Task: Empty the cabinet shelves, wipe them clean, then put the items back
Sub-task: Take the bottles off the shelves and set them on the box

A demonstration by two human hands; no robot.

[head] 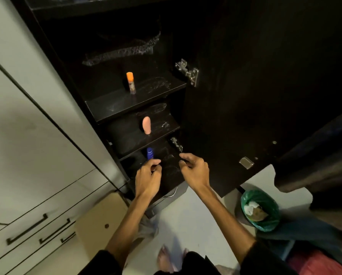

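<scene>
Restocking lowest shelf (166, 161) | left hand (147, 178) pinches blue bottle (150, 153) upright for placing | right hand (195, 170) loosely curled, holding nothing, nearby

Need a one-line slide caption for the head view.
Left hand at a blue bottle on the lowest cabinet shelf; right hand open beside it.

Dark cabinet (138, 100), door open. Orange-capped bottle (131, 82) upright on upper shelf. Pink bottle (146, 125) upright, shelf below. Blue bottle (150, 153) upright on lowest shelf, near front edge.
</scene>
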